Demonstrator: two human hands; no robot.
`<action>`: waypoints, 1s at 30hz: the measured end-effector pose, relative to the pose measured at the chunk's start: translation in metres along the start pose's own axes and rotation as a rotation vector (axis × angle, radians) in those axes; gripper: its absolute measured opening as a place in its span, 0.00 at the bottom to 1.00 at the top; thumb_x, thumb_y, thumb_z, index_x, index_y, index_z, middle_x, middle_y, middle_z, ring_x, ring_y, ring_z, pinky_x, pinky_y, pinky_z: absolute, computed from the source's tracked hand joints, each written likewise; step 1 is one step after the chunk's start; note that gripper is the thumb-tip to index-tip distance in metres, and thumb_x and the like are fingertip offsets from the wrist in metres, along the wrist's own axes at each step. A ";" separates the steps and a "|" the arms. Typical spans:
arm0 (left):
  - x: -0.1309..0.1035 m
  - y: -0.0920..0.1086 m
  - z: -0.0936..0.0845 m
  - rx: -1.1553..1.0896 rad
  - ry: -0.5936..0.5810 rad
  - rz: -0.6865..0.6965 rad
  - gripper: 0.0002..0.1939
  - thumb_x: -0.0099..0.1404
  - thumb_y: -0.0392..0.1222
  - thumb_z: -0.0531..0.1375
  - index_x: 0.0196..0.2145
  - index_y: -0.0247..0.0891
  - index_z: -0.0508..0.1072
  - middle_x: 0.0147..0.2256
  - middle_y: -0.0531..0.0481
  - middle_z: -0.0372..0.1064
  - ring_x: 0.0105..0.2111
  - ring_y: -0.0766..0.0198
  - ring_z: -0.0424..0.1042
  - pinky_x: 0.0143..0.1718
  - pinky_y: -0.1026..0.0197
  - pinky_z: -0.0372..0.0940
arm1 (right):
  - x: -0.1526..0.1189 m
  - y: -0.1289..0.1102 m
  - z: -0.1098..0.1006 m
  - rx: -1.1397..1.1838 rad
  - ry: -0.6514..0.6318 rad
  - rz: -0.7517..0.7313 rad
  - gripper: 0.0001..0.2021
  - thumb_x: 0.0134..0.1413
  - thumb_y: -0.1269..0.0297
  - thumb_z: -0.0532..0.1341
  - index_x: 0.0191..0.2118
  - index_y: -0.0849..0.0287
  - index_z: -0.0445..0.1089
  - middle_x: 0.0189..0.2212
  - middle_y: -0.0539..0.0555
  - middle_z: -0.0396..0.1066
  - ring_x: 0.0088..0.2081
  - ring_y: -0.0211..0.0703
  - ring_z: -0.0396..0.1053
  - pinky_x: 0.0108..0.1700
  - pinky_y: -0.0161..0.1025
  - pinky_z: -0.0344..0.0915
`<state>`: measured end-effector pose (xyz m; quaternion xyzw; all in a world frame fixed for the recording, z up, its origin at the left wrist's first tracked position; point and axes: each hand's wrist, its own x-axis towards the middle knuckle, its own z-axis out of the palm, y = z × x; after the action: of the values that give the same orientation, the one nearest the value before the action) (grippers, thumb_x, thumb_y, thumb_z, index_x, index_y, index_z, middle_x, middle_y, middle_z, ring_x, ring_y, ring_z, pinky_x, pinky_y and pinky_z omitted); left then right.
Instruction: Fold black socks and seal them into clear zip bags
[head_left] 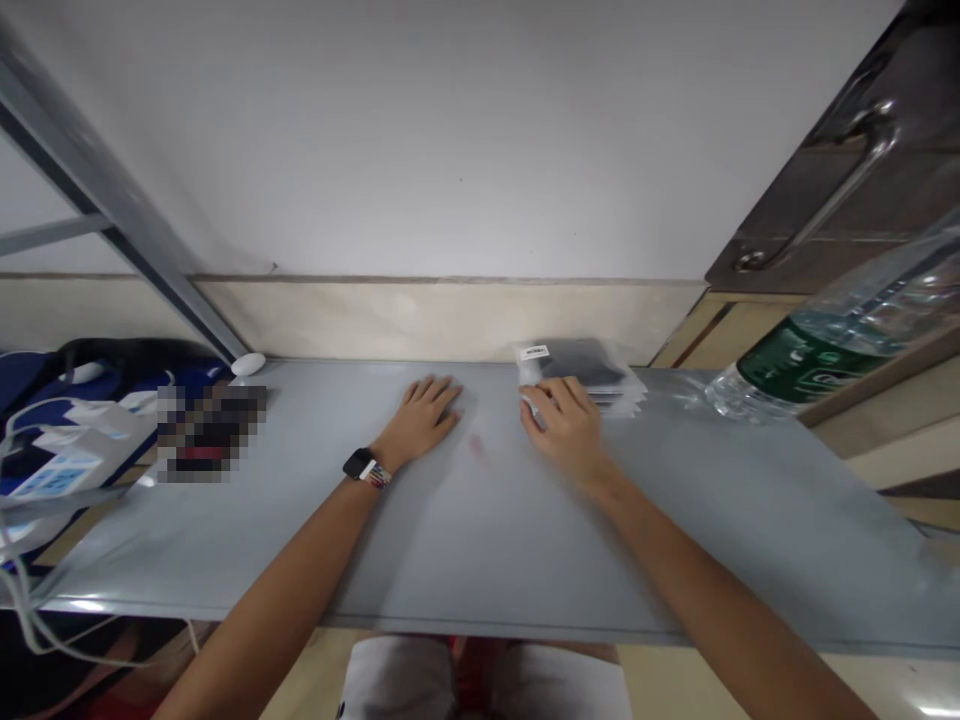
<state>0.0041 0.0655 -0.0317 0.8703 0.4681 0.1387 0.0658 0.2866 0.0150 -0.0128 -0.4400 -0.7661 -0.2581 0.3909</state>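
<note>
Packets: a small stack in clear plastic [592,362], dark inside, lying on the table [480,540] near its far edge, close to the wall [450,180]; the right-hand edges are slightly fanned.
Right hand [571,428]: half open, fingers curled over the stack's near left part, thumb apart from them; whether it pinches any plastic, I cannot tell, though the fingertips seem to touch it.
Left hand [426,420]: palm down on the table, fingers loosely spread, holding nothing; a watch [360,463] sits on its wrist.
Bottle [814,358]: clear, with a green label, on the right beyond the packets, well apart from both hands.
Slick plastic: the likeliest trouble; a push from one side could slide the upper packets off the lower ones, as the wraps look smooth and unevenly stacked.
Far edge: a shove away from the body could jam the stack against the wall.
Right forearm [690,560]: a wide outward swing might knock the bottle over.
Cables [26,610]: loose at the left end, they could snag a sweeping left arm.
</note>
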 end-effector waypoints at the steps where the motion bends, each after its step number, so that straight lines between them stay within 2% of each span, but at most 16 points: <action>1: 0.000 0.000 0.000 0.004 -0.003 0.000 0.31 0.80 0.55 0.49 0.73 0.40 0.63 0.75 0.40 0.55 0.76 0.37 0.50 0.74 0.31 0.46 | 0.001 0.005 0.001 -0.033 0.005 0.007 0.07 0.65 0.71 0.63 0.45 0.56 0.79 0.37 0.57 0.77 0.41 0.51 0.68 0.46 0.46 0.64; 5: 0.001 0.000 0.000 0.009 -0.013 -0.005 0.31 0.80 0.55 0.48 0.73 0.38 0.64 0.75 0.38 0.55 0.76 0.37 0.50 0.74 0.32 0.46 | 0.000 0.022 0.004 -0.073 -0.053 0.013 0.07 0.64 0.71 0.64 0.41 0.55 0.79 0.38 0.57 0.77 0.45 0.53 0.68 0.48 0.48 0.62; 12: 0.001 0.001 0.001 -0.027 0.012 0.000 0.30 0.79 0.54 0.50 0.72 0.39 0.65 0.74 0.37 0.56 0.75 0.37 0.50 0.73 0.30 0.47 | 0.002 0.035 0.001 -0.057 -0.106 -0.016 0.10 0.70 0.71 0.58 0.41 0.54 0.78 0.40 0.58 0.78 0.46 0.52 0.68 0.51 0.49 0.63; 16: 0.000 0.000 0.001 -0.044 0.029 0.009 0.29 0.79 0.54 0.50 0.71 0.40 0.66 0.74 0.38 0.58 0.75 0.37 0.51 0.73 0.30 0.47 | 0.020 0.046 -0.005 -0.019 -0.028 0.017 0.10 0.72 0.70 0.57 0.43 0.54 0.76 0.41 0.59 0.78 0.46 0.52 0.69 0.52 0.49 0.65; 19: 0.000 0.000 0.000 -0.093 0.055 0.005 0.28 0.77 0.52 0.53 0.69 0.41 0.68 0.72 0.37 0.61 0.75 0.39 0.53 0.73 0.30 0.47 | 0.044 0.047 -0.017 0.056 0.096 0.044 0.09 0.72 0.69 0.57 0.43 0.54 0.75 0.41 0.59 0.78 0.46 0.53 0.71 0.53 0.50 0.67; 21: 0.000 0.001 -0.004 -0.201 0.104 0.011 0.26 0.76 0.50 0.55 0.67 0.40 0.70 0.70 0.37 0.64 0.72 0.42 0.58 0.73 0.32 0.49 | 0.063 0.041 -0.029 0.111 0.196 0.053 0.08 0.71 0.68 0.58 0.43 0.53 0.74 0.41 0.59 0.78 0.46 0.53 0.72 0.53 0.51 0.68; 24: 0.002 0.004 -0.012 -0.583 0.272 -0.030 0.24 0.71 0.50 0.60 0.60 0.39 0.75 0.63 0.37 0.71 0.65 0.46 0.68 0.72 0.39 0.55 | 0.089 0.023 -0.048 0.198 0.296 0.084 0.07 0.72 0.67 0.58 0.44 0.53 0.74 0.40 0.58 0.78 0.46 0.52 0.74 0.51 0.51 0.71; 27: 0.005 0.006 -0.020 -0.871 0.424 -0.134 0.21 0.72 0.55 0.59 0.54 0.39 0.76 0.58 0.39 0.75 0.59 0.48 0.73 0.66 0.43 0.64 | 0.107 -0.001 -0.064 0.313 0.290 0.149 0.06 0.72 0.65 0.58 0.43 0.53 0.73 0.38 0.55 0.78 0.42 0.48 0.76 0.47 0.47 0.74; 30: 0.006 0.007 -0.028 -0.975 0.459 -0.185 0.26 0.77 0.60 0.49 0.53 0.38 0.75 0.55 0.38 0.77 0.52 0.49 0.77 0.58 0.46 0.70 | 0.116 -0.023 -0.068 0.449 0.193 0.255 0.06 0.71 0.62 0.60 0.42 0.52 0.74 0.38 0.53 0.79 0.38 0.45 0.76 0.43 0.44 0.74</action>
<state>0.0043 0.0657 -0.0024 0.6415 0.4264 0.5197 0.3695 0.2562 0.0092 0.1201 -0.4085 -0.7017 -0.0713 0.5794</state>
